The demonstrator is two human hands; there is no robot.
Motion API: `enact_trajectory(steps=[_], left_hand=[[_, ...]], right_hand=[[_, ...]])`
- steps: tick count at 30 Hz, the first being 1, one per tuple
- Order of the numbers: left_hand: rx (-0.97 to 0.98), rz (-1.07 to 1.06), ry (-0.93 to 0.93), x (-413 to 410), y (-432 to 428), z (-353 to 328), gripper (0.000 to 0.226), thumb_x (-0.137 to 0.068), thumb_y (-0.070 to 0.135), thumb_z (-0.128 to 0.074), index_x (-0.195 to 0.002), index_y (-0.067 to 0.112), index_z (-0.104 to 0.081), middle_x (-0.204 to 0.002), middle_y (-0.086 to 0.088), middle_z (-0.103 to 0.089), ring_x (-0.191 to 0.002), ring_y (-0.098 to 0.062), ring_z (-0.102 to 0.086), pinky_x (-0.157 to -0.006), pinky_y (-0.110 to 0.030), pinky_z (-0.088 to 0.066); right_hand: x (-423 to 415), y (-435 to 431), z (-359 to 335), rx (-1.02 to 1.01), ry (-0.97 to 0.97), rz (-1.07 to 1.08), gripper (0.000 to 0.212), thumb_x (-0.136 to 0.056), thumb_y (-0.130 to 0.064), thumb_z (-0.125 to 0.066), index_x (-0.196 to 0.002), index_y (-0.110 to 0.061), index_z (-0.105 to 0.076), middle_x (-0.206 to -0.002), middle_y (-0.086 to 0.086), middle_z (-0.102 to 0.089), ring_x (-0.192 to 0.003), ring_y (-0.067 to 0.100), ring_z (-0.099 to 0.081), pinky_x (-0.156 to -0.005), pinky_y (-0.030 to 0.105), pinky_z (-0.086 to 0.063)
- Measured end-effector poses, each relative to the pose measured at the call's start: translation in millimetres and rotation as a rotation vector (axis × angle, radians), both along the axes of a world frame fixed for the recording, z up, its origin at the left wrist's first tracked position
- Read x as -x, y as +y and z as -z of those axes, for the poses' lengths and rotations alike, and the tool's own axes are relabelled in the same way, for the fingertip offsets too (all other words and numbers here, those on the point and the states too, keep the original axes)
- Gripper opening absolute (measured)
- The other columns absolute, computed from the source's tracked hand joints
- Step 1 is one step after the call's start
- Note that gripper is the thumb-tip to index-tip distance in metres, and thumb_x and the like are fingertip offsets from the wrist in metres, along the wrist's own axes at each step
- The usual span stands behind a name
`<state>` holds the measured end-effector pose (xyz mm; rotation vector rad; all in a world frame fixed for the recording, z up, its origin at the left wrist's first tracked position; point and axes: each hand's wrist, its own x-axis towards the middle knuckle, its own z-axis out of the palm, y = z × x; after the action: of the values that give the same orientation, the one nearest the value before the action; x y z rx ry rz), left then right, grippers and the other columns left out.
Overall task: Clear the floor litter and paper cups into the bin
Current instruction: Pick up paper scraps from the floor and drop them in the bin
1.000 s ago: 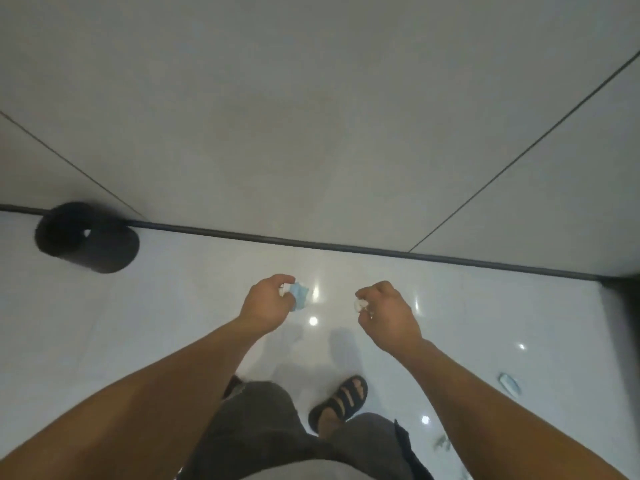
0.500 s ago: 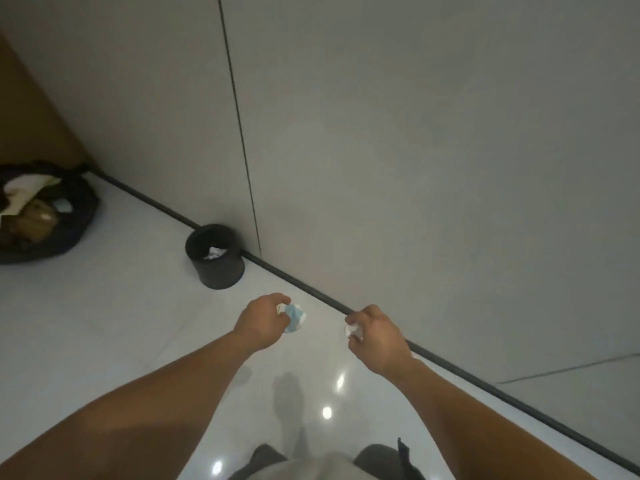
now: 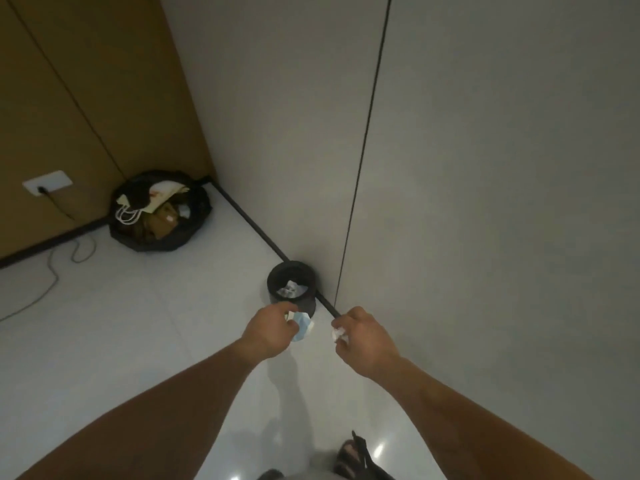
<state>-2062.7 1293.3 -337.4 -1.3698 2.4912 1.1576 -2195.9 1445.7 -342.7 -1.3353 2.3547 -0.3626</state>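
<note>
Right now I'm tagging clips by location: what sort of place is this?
Likely an indoor room corner, home or office: glossy white floor, wall socket with a cable plugged in, small black bin.

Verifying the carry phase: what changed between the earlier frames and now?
The person turned and walked toward the corner: the small black bin, earlier off to the left, now sits just beyond the left hand, and a black rubbish bag has come into view. Unchanged: the left hand grips the blue-white litter, the right hand pinches the crumpled white paper; nothing let go.
</note>
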Motion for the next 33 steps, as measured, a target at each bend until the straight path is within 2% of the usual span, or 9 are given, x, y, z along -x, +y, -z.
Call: enact_trajectory(steps=[4,10,21,27,33], left_hand=[[0.039,-0.069,0.018,8.5,-51.2,-6.5,0.037,-0.092,0.021,-0.056,-0.129,0.019,-0.055,-0.128,-0.007,-0.058,-0.113,-0.024,-0.056,-0.096,-0.030,-0.045],[-0.018,-0.090,0.000,15.8,-130.4,11.8,0.037,-0.094,0.022,-0.057,-0.130,0.016,-0.053,-0.129,-0.009,-0.058,-0.115,-0.026,-0.055,-0.099,-0.030,-0.044],[-0.064,0.155,-0.039,60.3,-296.2,32.6,0.042,-0.090,0.019,-0.058,-0.132,0.018,-0.052,-0.130,-0.008,-0.057,-0.114,-0.023,-0.056,-0.095,-0.028,-0.045],[-0.112,0.292,-0.081,110.3,-335.2,51.1,0.041,-0.092,0.018,-0.057,-0.132,0.018,-0.051,-0.130,-0.007,-0.057,-0.115,-0.022,-0.055,-0.093,-0.026,-0.044],[-0.162,0.365,-0.159,162.3,-371.3,94.0,0.039,-0.090,0.018,-0.057,-0.128,0.019,-0.054,-0.128,-0.007,-0.059,-0.112,-0.020,-0.055,-0.091,-0.024,-0.042]], right_hand=[[21.9,-66.2,-4.3,0.033,0.014,-0.094,0.040,-0.091,-0.025,-0.054,-0.130,-0.024,-0.058,-0.131,0.001,-0.048,-0.116,0.022,-0.053,-0.095,0.024,-0.041],[32.5,-156.5,6.2,-0.028,0.008,-0.118,0.038,-0.092,-0.024,-0.052,-0.129,-0.023,-0.058,-0.131,0.004,-0.046,-0.110,0.025,-0.057,-0.090,0.026,-0.045],[39.4,-272.0,27.9,-0.099,-0.028,0.122,0.040,-0.093,-0.028,-0.053,-0.134,-0.025,-0.055,-0.134,0.002,-0.047,-0.115,0.022,-0.054,-0.098,0.025,-0.043],[72.2,-301.4,46.4,-0.132,-0.049,0.187,0.038,-0.095,-0.030,-0.051,-0.132,-0.021,-0.052,-0.132,0.002,-0.050,-0.118,0.019,-0.050,-0.101,0.026,-0.043],[119.1,-344.2,101.4,-0.137,-0.146,0.267,0.035,-0.097,-0.030,-0.046,-0.130,-0.022,-0.051,-0.130,0.002,-0.049,-0.118,0.017,-0.049,-0.100,0.026,-0.044]])
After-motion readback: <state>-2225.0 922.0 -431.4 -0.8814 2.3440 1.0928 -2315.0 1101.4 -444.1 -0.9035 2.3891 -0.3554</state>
